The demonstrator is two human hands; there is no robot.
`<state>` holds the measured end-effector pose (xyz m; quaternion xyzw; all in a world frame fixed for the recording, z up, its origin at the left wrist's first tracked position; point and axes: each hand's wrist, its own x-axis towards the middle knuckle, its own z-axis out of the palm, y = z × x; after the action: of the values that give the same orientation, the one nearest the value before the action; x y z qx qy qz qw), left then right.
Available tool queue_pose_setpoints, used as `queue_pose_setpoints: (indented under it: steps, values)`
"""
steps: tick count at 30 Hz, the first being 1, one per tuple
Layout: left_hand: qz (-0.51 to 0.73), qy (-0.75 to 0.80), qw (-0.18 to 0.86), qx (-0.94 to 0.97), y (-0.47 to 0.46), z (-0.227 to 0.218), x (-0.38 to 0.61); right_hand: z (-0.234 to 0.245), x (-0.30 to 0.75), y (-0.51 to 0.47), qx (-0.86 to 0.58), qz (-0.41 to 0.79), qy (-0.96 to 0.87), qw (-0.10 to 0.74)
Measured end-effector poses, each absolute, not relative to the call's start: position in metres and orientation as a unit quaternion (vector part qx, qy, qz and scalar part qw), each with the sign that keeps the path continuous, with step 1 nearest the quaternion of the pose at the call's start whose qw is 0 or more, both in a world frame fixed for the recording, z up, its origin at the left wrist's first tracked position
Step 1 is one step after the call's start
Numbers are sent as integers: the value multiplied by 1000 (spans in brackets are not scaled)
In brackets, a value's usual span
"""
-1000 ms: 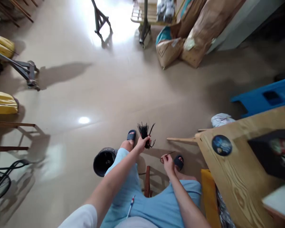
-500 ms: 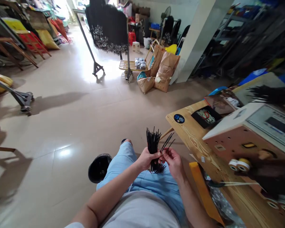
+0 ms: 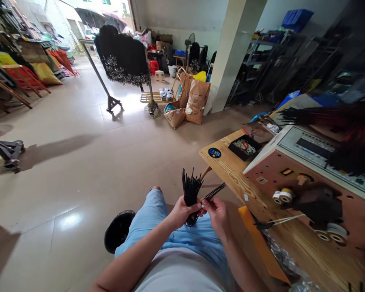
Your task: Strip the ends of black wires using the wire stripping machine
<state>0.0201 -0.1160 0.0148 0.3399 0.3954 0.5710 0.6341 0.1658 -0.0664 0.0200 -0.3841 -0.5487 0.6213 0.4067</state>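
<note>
My left hand is closed round a thick bundle of thin black wires held upright above my lap. Beside it, my right hand pinches a few separate black wires, which slant up to the right. The fingertips of both hands nearly meet at the bundle's right side. Below the hands, the lower ends of the bundle hang over my light blue shorts and are partly hidden.
On the right a wooden table carries a machine with rollers, with more black wires on top. A black bin stands by my leg. Ahead are a wheeled rack hung with black wires and paper sacks.
The view has shifted, bringing more of the machine in. The few wires in my right hand, spread apart before, now lie closer together and tilt further right.
</note>
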Motion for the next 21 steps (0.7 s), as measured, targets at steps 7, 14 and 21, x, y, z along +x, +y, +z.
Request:
queue_pose_setpoints:
  steps: [7, 14, 21]
  values:
    - [573, 404, 635, 324, -111, 7, 21, 25, 169, -71, -423, 466, -649, 428]
    - [563, 413, 629, 342, -111, 6, 23, 18, 175, -74, -430, 391, -690, 431]
    - [557, 423, 633, 332, -113, 3, 26, 17, 174, -75, -431, 403, -683, 431]
